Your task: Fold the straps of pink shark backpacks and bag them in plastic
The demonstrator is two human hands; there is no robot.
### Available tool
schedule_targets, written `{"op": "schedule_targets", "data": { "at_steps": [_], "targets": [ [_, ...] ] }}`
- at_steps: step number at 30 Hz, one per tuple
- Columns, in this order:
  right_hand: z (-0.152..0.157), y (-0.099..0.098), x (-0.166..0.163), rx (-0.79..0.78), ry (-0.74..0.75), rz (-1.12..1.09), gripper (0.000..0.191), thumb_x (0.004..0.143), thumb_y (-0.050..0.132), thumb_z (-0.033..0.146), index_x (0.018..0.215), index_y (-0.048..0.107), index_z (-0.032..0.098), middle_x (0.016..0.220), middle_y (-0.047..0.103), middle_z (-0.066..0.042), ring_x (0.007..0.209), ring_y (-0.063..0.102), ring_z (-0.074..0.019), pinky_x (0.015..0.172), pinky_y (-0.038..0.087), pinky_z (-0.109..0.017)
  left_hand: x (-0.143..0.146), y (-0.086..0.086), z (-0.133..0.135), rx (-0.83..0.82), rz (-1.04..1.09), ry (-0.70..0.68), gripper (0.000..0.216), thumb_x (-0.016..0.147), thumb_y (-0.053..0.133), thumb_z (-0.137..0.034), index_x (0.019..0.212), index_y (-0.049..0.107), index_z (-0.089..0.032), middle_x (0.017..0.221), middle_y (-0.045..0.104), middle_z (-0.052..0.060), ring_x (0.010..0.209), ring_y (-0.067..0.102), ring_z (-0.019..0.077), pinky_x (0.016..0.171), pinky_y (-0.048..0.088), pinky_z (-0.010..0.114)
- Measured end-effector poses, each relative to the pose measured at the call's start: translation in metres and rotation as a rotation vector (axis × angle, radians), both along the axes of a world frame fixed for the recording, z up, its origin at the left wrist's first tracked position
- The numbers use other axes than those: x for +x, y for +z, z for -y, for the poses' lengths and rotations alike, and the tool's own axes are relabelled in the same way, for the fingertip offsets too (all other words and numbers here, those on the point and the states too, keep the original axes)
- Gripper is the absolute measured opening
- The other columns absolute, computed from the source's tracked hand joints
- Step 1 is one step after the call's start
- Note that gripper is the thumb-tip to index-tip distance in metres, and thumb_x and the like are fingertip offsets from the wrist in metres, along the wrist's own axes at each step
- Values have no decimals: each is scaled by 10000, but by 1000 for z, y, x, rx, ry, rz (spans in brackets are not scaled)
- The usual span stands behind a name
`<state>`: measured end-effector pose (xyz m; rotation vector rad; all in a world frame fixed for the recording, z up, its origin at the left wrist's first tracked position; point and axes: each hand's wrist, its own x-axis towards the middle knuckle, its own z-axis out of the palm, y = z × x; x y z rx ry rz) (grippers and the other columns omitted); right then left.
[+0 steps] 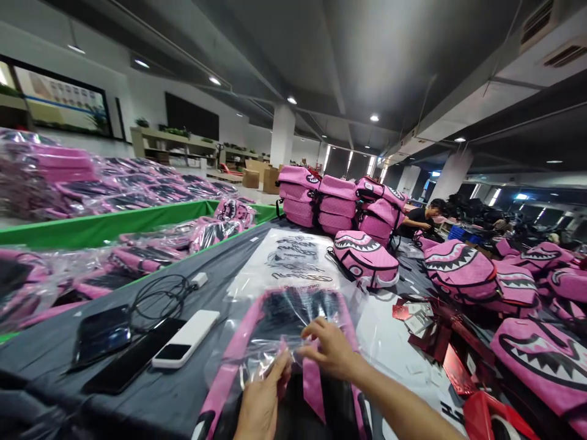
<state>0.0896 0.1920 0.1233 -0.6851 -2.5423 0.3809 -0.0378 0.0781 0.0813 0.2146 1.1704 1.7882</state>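
A pink and black backpack (293, 311) lies back-up in front of me inside a clear plastic bag (257, 354). My left hand (263, 397) pinches the bag's plastic near its open end. My right hand (328, 348) rests on top of the bag with its fingers curled onto the plastic. A flat printed plastic bag (293, 260) lies just beyond on the dark table (55, 354).
Two dark phones (103, 333), a white power bank (186, 347) and a coiled cable (160, 296) lie to the left. Pink shark-mouth backpacks (367, 260) are piled ahead and right. Bagged backpacks (137, 256) fill the left. Red tags (440, 342) lie right. A seated person (424, 217) works beyond.
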Motion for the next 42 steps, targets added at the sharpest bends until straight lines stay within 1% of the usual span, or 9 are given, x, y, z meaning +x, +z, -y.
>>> {"op": "schedule_targets", "data": {
  "at_steps": [5,8,12,17,21,27,31,35,42],
  "targets": [
    [7,-14,-29,-742,56,-142,464,751,817,605,706,689,162,680,629,-4,637,561,-138,644,447,-266,-35,6,4,-46,-387,30,695,426,832,-826,525,595,-180,487,449,-48,503,410,112,507,389,257],
    [-17,-8,-42,-904,-108,-183,442,839,702,582,714,608,168,649,604,3,558,542,-123,566,447,-246,-67,0,20,-129,-556,-4,770,374,741,-933,414,570,-183,412,399,-18,468,378,129,489,355,293],
    [-35,1,-58,-777,-265,-262,311,984,440,430,770,490,210,631,505,32,542,521,-129,546,441,-243,-86,-17,56,-148,-973,200,797,526,702,-905,855,793,-185,914,749,143,741,683,311,720,560,441],
    [-3,6,-79,-521,-290,-241,178,950,505,329,820,536,211,768,573,-5,777,592,-189,739,452,-303,-60,7,56,-17,-1639,463,540,930,576,-491,1440,563,-315,1529,553,107,1398,501,331,1237,264,541],
    [25,11,-74,-49,-179,-22,276,821,720,353,1044,616,229,986,673,-37,885,643,-230,738,459,-301,-71,34,23,-90,-2075,367,474,945,407,-248,1343,644,-147,1220,727,177,1241,584,351,1180,262,590],
    [21,-10,-22,546,-148,95,202,838,611,37,919,639,221,865,666,-35,776,641,-197,595,447,-270,-116,11,39,-219,-2185,484,314,984,399,-235,974,711,-195,921,731,117,953,631,316,1003,400,547],
    [21,-15,-4,516,-237,-55,279,845,537,-20,930,646,223,881,657,-37,793,640,-185,632,489,-264,-98,4,48,-105,-2134,714,224,981,434,-300,1004,629,-192,1135,713,182,1071,632,336,1069,381,560],
    [36,-8,-15,441,-174,-143,285,881,548,10,1013,664,235,958,661,-41,844,646,-175,695,516,-260,-74,12,29,44,-2146,600,360,989,446,-383,1229,586,-154,1094,747,170,1037,671,322,1102,320,568],
    [1,-20,19,551,-315,-26,282,879,568,-31,962,653,224,965,681,-69,879,634,-203,644,452,-259,-126,10,55,-81,-2137,703,244,979,453,-288,1053,667,-199,821,737,79,769,645,289,880,418,482]
  ]
}}
